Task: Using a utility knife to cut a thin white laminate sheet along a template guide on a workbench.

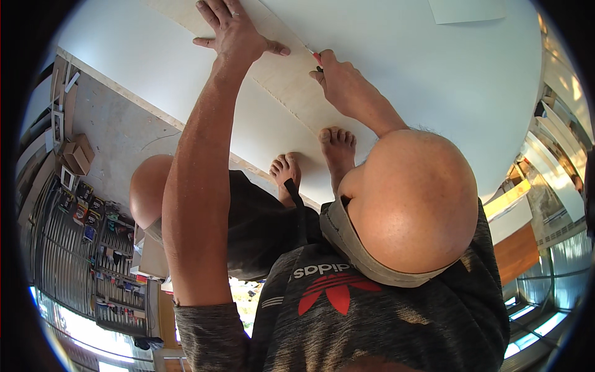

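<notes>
My left hand [234, 38] lies on a pale board with its fingers spread and the thumb pointing right. To the right of it, my right hand [342, 80] is closed around a small red and black cutter knife [318, 59]. The knife's thin tip touches or nearly touches the edge of a large white sheet [427, 80]. A beige strip of board [282, 80] shows between this sheet and another white sheet [149, 68] on the left. My bare feet stand on the board between my bent knees.
A loose white piece [468, 10] lies at the far right of the sheet. Beyond the board's left edge, a cardboard box [78, 155] sits on the grey concrete floor [118, 124]. Shelves [119, 273] with many small items stand at lower left. Boards and planks [517, 235] lean at right.
</notes>
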### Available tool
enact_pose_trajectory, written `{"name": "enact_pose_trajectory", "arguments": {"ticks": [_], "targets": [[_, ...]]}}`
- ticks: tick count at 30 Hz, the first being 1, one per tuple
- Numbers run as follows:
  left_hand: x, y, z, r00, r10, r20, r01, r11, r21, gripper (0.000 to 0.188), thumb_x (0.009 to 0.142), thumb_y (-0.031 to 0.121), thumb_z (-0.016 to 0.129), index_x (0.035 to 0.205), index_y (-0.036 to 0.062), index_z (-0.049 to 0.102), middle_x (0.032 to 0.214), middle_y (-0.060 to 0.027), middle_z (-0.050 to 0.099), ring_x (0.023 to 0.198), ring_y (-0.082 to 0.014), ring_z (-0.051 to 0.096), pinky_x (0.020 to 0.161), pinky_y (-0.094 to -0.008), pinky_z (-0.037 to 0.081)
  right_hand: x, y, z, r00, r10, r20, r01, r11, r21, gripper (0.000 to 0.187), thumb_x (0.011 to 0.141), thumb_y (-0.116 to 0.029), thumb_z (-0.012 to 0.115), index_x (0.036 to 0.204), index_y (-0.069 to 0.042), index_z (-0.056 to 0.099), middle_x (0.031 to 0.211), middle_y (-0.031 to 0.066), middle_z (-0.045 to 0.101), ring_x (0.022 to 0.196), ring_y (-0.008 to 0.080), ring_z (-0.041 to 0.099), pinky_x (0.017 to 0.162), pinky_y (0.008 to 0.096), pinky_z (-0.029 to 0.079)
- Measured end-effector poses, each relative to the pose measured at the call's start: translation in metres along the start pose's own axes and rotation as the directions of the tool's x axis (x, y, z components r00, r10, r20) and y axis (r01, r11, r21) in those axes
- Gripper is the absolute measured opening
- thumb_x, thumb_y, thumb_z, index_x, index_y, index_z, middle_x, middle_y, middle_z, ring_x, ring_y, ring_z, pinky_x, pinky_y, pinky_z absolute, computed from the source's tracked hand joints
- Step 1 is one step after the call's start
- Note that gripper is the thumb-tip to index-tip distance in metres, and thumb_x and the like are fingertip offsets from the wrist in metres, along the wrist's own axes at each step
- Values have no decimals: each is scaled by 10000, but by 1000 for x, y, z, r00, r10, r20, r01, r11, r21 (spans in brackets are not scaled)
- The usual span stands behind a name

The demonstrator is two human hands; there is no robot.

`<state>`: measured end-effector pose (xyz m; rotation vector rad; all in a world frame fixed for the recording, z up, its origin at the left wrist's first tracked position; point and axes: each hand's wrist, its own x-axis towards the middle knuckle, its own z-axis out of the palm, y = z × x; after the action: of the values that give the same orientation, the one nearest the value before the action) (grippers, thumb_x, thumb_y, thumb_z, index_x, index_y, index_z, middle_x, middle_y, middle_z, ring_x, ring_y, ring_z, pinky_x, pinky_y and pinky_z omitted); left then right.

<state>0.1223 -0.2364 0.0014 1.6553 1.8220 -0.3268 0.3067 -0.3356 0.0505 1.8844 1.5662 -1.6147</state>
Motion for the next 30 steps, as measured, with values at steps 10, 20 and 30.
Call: {"name": "enact_pose_trajectory", "arguments": {"ticks": [10, 20, 30], "targets": [[1, 0, 0, 1000, -6, -5, 6, 1000, 12, 1845, 321, 418, 1073, 1620, 102, -199, 1672, -187, -306, 1549, -417, -238, 1095, -863, 92, 4, 0, -9, 998, 10, 56, -10, 1000, 3, 339, 1084, -263, 525, 1147, 65, 466, 879, 339, 688, 833, 500, 693, 687, 571, 507], [6, -1, 9, 999, 45, -25, -45, 999, 4, 1858, 317, 476, 1059, 1614, 125, -223, 1670, -188, -310, 1550, -413, -234, 1088, -866, 94, -1, 9, -4, 997, -73, -20, 73, 997, 25, 333, 1083, -241, 516, 1115, 90, 492, 809, 302, 700, 771, 454, 724, 653, 532, 558], [6, -17, 15, 974, 195, -113, -192, 981, 37, 1771, 372, 556, 1035, 1598, -2, -115, 1672, -290, -171, 1551, -495, -153, 1013, -880, 181, -6, 14, 1, 999, -40, -5, 41, 997, 61, 353, 1090, -276, 479, 1212, 55, 489, 894, 303, 711, 873, 464, 715, 767, 562, 543]]}}
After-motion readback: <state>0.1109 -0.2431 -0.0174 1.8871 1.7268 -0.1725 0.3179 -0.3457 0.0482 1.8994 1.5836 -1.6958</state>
